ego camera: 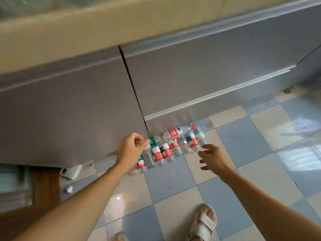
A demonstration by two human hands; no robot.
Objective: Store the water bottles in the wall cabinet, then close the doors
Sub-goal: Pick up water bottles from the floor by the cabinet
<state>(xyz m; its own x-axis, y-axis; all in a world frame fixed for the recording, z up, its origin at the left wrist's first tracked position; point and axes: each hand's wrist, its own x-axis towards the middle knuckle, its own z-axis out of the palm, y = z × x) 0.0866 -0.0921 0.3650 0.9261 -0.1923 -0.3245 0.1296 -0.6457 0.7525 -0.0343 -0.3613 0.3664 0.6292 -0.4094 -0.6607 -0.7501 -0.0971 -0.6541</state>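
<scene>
Several clear water bottles with red, white and green labels lie in a row on the tiled floor, against the foot of the grey cabinet. The left cabinet door stands slightly out from the right door, with a dark gap between them. My left hand is at the left door's lower right corner, fingers curled and thumb out, pinching the door's edge just above the leftmost bottles. My right hand hovers with spread fingers just in front of the right end of the row and touches nothing.
The floor has blue and cream checkered tiles. A crumpled scrap of paper and a white object lie at the left below the door. My sandalled feet stand at the bottom. A beige countertop runs above the cabinet.
</scene>
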